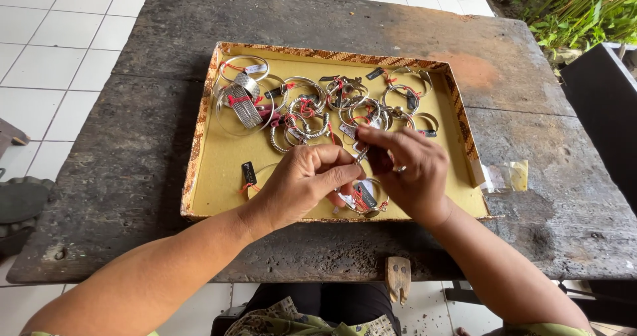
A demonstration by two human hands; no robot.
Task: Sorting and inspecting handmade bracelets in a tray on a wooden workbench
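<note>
Tray (219, 160) is mustard yellow inside, with a brown-and-cream batik-patterned rim. Bangles (305, 107) are silver, tied with red threads carrying small black tags (249, 172). Table (133, 170) is dark weathered grey, floor tiles (46, 51) at upper left white.

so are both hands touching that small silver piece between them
Touching. The head view shows the left hand and right hand pinching the small silver piece between fingertips above the tray.

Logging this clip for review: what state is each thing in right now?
Left hand: pinched on a small silver piece.
Right hand: pinched on the same silver piece.
Tray: open, lying flat on the table.
Silver bangles: loose, tagged with red thread.
Wooden table: worn, stained.
</note>
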